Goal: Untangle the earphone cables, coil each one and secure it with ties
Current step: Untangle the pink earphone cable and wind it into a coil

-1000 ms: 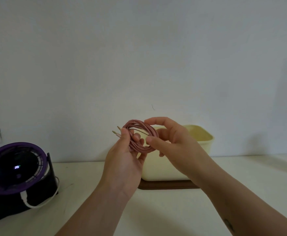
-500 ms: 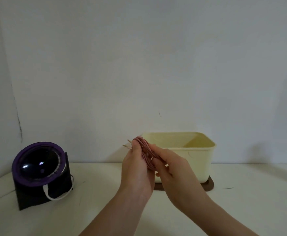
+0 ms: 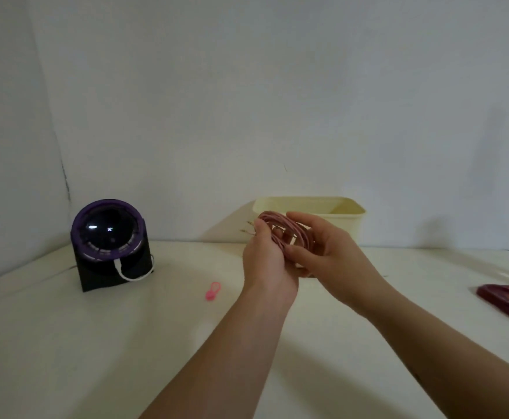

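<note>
A coiled pink earphone cable (image 3: 289,229) is held above the table between both hands, in front of the cream tub. My left hand (image 3: 266,261) grips the coil's left side, with two metal plug tips sticking out to the left past its fingers. My right hand (image 3: 325,249) curls round the coil's right side from below and behind. A small pink cable tie (image 3: 213,290) lies on the white table (image 3: 96,343), to the left of my left wrist. A dark red coiled cable (image 3: 507,300) rests at the table's right edge.
A cream plastic tub (image 3: 347,213) stands against the wall behind my hands. A black and purple round device (image 3: 109,243) with a white cord sits at the left, near the wall corner. Something clear and shiny lies by the dark red cable.
The view has tilted down and swung left, bringing the pink tie and the dark red cable into sight. Both hands still hold the coil and have lowered towards the table.
</note>
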Tool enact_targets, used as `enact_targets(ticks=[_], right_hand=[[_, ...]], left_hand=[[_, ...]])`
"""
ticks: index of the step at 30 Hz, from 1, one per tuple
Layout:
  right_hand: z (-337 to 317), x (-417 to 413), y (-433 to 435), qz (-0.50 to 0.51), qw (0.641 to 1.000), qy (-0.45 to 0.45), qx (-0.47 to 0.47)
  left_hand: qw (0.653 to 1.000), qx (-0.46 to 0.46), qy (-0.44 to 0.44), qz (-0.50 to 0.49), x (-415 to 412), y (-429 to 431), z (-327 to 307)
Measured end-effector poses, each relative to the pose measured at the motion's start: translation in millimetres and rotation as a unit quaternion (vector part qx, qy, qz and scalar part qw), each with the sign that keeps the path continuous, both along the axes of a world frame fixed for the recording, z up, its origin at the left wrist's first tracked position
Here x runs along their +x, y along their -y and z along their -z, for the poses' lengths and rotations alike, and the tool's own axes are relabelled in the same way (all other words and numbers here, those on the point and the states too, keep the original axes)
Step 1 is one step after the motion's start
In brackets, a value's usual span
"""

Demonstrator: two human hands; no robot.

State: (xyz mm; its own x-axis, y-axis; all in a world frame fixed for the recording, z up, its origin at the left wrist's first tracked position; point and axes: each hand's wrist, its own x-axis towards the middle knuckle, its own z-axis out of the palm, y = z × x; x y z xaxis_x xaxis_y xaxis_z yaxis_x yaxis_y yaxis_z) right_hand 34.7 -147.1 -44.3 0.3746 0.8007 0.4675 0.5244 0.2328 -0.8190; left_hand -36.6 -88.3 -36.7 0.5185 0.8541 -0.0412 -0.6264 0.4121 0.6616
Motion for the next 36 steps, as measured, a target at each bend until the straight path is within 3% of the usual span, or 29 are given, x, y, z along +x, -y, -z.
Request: enact_targets(ticks=[2, 6, 10, 16, 21, 24, 27, 29, 31, 33, 34, 36], right_hand=[[-1.0, 0.6, 9.5, -0.007, 1.000, 0.011, -0.005], [-17.8, 9.1, 28.2, -0.108, 0.988, -0.096, -0.048], [-47.2, 29.1, 33.8, -0.120, 0.985, -0.010, -0.124], [-87.6, 36.9, 19.5, -0.141, 0.962, 0.085, -0.219], [-106.1, 34.1, 9.6, -0.144, 0.941, 0.143, -0.269], [-114.5, 29.9, 7.9, -0.140, 0.929, 0.176, -0.292], [-120.5, 23.0, 5.0, -0.137, 0.914, 0.212, -0.317], [-124.0, 16.2, 3.0, -0.140, 0.901, 0.238, -0.333], [-128.3, 8.3, 1.6, -0.145, 0.889, 0.264, -0.345], [-133.0, 0.4, 0.8, -0.151, 0.878, 0.286, -0.354], [-135.0, -3.4, 0.3, -0.159, 0.871, 0.294, -0.360], [-138.2, -10.0, 0.5, -0.178, 0.857, 0.309, -0.372]], left_hand=[[1.000, 0.025, 0.012, -0.005, -1.9, 4.7, 5.6], [0.998, 0.056, 0.037, 0.011, -6.1, 5.9, 17.4], [0.990, 0.052, 0.038, 0.123, -14.2, -3.2, 21.8], [0.976, 0.061, 0.064, 0.199, -25.8, -13.6, 20.2], [0.965, 0.139, -0.033, 0.222, -42.0, -30.4, 22.7], [0.947, 0.234, -0.097, 0.199, -55.2, -42.9, 19.1], [0.906, 0.373, -0.175, 0.096, -65.1, -52.1, -2.3], [0.836, 0.489, -0.240, 0.069, -68.3, -55.6, -24.3], [0.771, 0.552, -0.290, 0.129, -68.1, -55.5, -44.6], [0.734, 0.570, -0.296, 0.222, -64.5, -52.5, -56.7], [0.726, 0.569, -0.291, 0.256, -62.3, -49.9, -58.5], [0.744, 0.528, -0.269, 0.309, -57.5, -47.3, -54.8]])
